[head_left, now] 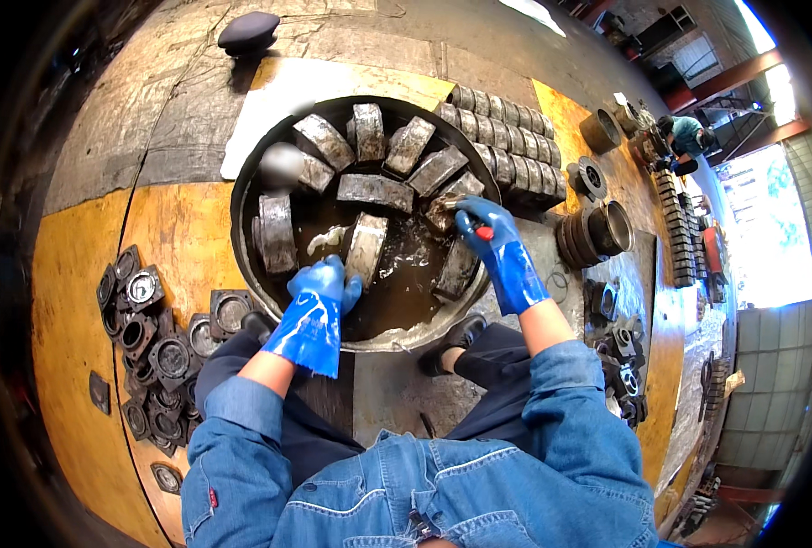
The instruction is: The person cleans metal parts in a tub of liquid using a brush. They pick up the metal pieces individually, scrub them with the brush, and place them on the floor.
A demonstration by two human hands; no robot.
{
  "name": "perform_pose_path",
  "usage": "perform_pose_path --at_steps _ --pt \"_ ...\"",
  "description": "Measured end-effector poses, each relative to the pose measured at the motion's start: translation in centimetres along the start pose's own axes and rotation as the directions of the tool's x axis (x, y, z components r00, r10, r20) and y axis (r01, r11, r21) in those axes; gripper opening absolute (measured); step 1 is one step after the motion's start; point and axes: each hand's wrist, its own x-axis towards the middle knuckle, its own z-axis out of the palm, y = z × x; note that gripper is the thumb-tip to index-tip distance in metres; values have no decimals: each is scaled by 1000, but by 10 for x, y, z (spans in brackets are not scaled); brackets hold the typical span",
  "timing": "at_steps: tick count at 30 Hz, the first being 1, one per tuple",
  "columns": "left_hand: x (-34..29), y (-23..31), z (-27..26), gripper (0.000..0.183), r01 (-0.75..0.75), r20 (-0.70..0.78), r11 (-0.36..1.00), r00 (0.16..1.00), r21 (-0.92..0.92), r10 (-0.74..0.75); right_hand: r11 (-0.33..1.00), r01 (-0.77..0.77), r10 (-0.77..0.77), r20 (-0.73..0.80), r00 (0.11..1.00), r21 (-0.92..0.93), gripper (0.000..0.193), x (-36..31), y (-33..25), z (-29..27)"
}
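A wide round metal tub [238,242] of murky brown liquid stands in front of me, with several curved metal blocks [376,190] in it. My right hand [488,224], in a blue rubber glove, is closed around a red-handled brush [485,234] over the tub's right side. The brush's working end is against a wet block at the right wall; its bristles are hard to make out. My left hand [318,281], gloved the same way, hangs over the near left rim, fingers loosely apart, beside a pale upright block [366,248]. Whitish foam [325,240] floats just beyond it.
Rows of curved metal blocks [506,137] are stacked right of the tub. Square flanged metal parts [164,352] are heaped on the left. Metal rings [597,233] stand at right. A dark cap [248,33] lies beyond the tub. Another person [689,137] crouches far right.
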Motion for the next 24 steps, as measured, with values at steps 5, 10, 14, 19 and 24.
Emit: perform_pose_path --at_steps 5,10,14,19,24 --pt "-2 -14 6 59 -10 -19 999 1000 -49 9 810 -491 530 -41 847 319 14 41 23 10" --pt "4 -10 5 65 -30 22 997 999 -64 32 670 -631 720 -136 680 391 15 53 61 10" --pt "0 -12 5 60 -26 7 996 1000 -83 27 773 -540 572 1 820 333 17 40 20 10" --pt "-2 -12 2 59 18 43 998 999 -68 -16 998 7 -13 -94 996 -70 9 -4 0 43" --pt "6 -10 3 61 2 61 999 998 -41 1 815 -543 562 508 653 -203 13 -30 -29 76"
